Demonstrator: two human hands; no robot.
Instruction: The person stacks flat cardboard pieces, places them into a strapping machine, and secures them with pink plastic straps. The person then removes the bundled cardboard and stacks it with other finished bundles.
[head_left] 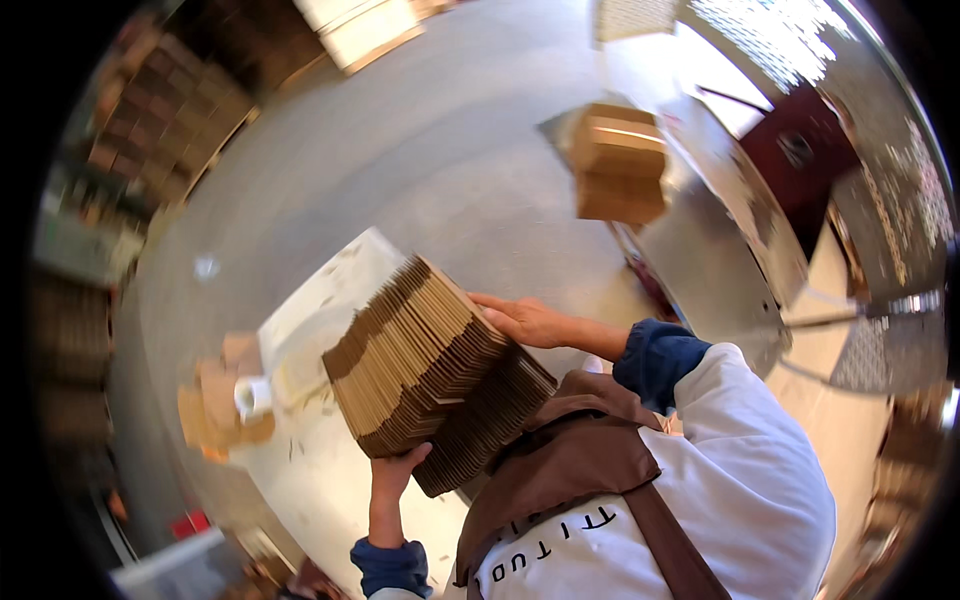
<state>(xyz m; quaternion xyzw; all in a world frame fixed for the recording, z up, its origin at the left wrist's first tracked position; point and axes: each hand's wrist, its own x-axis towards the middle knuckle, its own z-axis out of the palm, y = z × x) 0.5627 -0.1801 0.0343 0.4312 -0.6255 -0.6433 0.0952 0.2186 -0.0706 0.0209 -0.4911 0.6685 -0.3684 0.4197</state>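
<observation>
A thick stack of folded brown cardboard sheets [410, 350] is pressed between my two hands in front of my apron. Their corrugated edges face up, and the bundle sits tilted. My left hand [402, 468] grips its near left end, thumb on the edge and the other fingers hidden beneath. Along the far right face lies my right hand [522, 318], with its fingers against the outermost sheet. Below the bundle is a pale table [300, 490], though I cannot tell whether the cardboard touches it.
On the table's left side are flat cardboard pieces [215, 400] and a white tape roll [252, 398]. Stacked cartons [618, 165] stand ahead to the right, beside a metal machine [700, 265] with a dark red part [800, 150]. Pallets of boxes [165, 120] line the far left.
</observation>
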